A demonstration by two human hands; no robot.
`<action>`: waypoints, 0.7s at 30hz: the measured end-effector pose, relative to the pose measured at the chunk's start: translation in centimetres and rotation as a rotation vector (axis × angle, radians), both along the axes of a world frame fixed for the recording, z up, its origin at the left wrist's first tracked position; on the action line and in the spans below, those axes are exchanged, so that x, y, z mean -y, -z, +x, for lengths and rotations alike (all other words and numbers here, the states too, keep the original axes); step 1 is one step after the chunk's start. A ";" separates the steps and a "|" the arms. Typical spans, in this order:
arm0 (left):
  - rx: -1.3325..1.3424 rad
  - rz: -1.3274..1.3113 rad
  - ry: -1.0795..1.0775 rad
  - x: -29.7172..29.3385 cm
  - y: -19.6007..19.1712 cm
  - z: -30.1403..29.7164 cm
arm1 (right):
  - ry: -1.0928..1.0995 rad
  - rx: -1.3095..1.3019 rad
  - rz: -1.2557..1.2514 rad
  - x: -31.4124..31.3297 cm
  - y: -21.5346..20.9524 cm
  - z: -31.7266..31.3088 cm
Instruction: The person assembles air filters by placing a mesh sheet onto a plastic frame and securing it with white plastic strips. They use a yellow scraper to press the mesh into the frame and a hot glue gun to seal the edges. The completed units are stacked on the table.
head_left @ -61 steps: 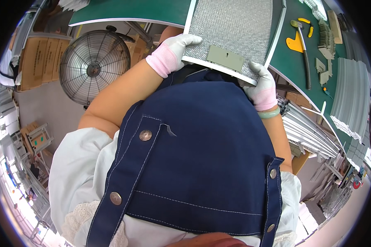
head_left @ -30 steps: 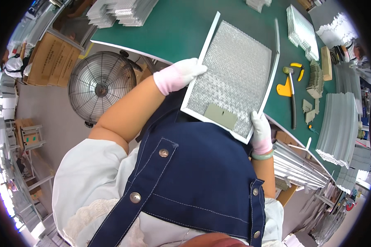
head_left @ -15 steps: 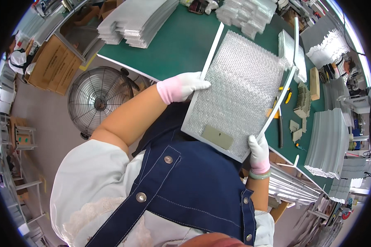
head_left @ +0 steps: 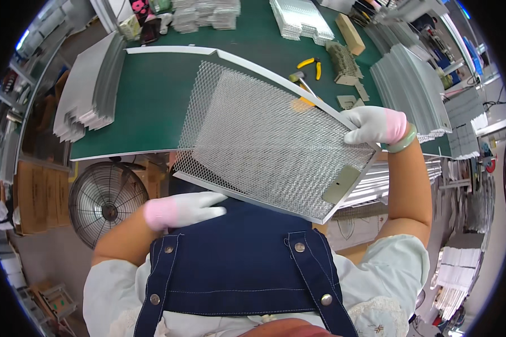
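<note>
A silver metal mesh filter panel is held tilted over the near edge of the table. White metal edging runs along its far side, and a loose length of it stretches out to the left, away from the mesh. The panel's left end is bare mesh. A small grey-green plate sits in its near right corner. My right hand, in a white and pink glove, grips the framed edge at the right. My gloved left hand is just below the panel's near left edge, fingers apart, holding nothing.
On the green table are stacked mesh sheets at left, more at right, yellow-handled pliers, a hammer, a wooden block and small metal plates. A floor fan stands at left.
The panel has turned anticlockwise, from steeply slanted to lying more crosswise. My left hand has let go of its left edge and moved down toward me. My right hand has moved away from me, still gripping.
</note>
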State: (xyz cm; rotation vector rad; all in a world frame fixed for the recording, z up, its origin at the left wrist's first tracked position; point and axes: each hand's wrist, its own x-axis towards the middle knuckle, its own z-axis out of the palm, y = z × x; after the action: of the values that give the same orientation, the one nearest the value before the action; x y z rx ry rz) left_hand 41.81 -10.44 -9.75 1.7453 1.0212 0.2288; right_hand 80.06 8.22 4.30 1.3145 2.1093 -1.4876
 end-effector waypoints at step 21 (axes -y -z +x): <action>-0.406 0.556 0.508 -16.0 -16.1 11.0 | -0.129 -0.080 1.147 5.4 0.9 -6.3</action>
State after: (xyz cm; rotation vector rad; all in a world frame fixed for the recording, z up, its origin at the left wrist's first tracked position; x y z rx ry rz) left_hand 52.83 5.58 6.35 2.5700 0.7920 -0.1964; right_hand 73.73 2.81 3.41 1.3126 3.1526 -0.1541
